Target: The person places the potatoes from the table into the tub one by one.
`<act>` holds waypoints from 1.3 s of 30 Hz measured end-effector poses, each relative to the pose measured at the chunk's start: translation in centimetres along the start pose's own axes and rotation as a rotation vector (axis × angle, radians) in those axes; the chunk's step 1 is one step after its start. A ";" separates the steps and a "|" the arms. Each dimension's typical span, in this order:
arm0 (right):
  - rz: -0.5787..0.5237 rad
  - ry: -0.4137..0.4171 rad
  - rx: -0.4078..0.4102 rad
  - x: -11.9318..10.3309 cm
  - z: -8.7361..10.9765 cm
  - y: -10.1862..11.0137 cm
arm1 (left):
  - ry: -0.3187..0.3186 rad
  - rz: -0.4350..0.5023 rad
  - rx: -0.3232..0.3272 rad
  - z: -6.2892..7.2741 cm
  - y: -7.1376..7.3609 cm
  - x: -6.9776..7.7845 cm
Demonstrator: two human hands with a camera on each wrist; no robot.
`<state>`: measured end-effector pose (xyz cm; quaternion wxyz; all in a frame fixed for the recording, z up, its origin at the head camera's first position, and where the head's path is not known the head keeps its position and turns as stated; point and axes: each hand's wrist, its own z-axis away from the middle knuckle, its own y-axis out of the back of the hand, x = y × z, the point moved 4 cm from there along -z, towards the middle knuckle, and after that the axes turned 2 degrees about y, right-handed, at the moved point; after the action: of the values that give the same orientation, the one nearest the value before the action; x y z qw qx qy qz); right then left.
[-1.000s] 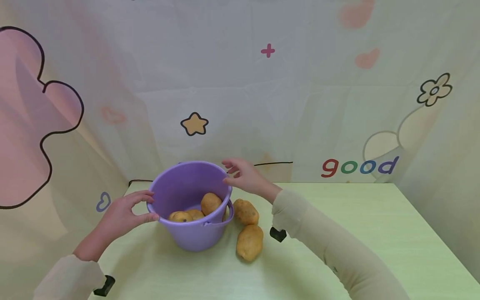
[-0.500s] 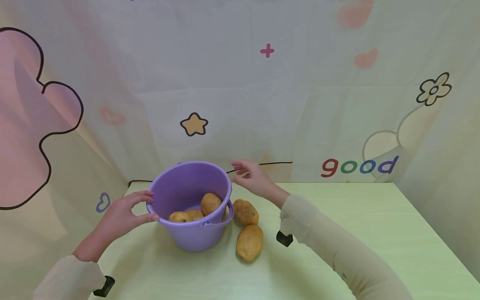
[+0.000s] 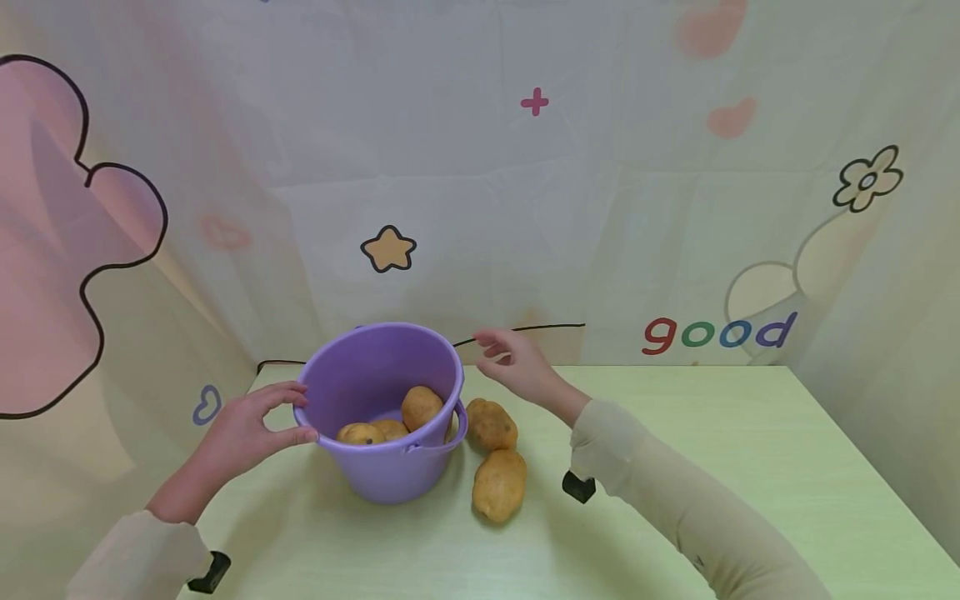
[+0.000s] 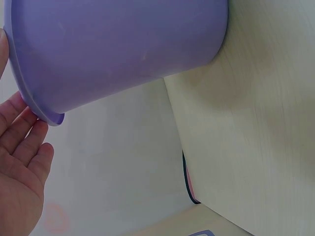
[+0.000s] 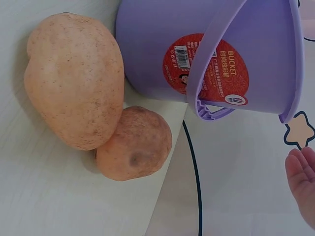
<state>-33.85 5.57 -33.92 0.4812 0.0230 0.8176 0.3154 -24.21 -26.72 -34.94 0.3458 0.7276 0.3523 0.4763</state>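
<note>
A purple plastic bucket [image 3: 397,475] stands on the table, with potatoes [image 3: 422,408] visible inside. My left hand [image 3: 247,425] holds its rim at the left, fingertips over the edge and thumb on the near side. In the left wrist view, the fingers [image 4: 30,142] meet the rim from outside. My right hand [image 3: 521,367] is raised to the right of the bucket, apart from it, fingers loosely bent and holding nothing. Two more potatoes lie on the table right of the bucket: a long smooth one [image 3: 499,486] in front and a darker one [image 3: 491,425] behind, touching each other.
The bucket's handle [image 3: 450,437] hangs down on its right side, over a red label [image 5: 231,73]. A printed cloth [image 3: 487,250] hangs behind the pale table [image 3: 675,467] and along its sides.
My right hand has let go of the bucket's rim and moved away to the right. The left hand, bucket and potatoes have stayed put.
</note>
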 end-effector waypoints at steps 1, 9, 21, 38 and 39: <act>-0.003 -0.001 0.004 0.1 0.1 0.0 | 0.000 0.000 0.000 0.0 0.0 0.0; 0.003 -0.004 0.028 0.6 0.9 0.2 | -0.004 -0.002 0.000 0.0 0.0 -0.1; -0.048 0.014 0.005 1.2 2.2 -0.1 | 0.002 0.001 0.000 -0.1 -0.1 -0.2; -0.062 -0.066 -0.109 1.9 4.6 -0.6 | 0.011 0.004 -0.010 -0.1 0.0 -0.1; -0.068 -0.077 -0.121 2.0 4.7 -0.6 | 0.011 0.004 -0.009 -0.1 0.0 -0.1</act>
<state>-31.01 8.10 -37.41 0.5230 -0.0217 0.7784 0.3465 -24.33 -26.82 -35.01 0.3463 0.7240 0.3508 0.4825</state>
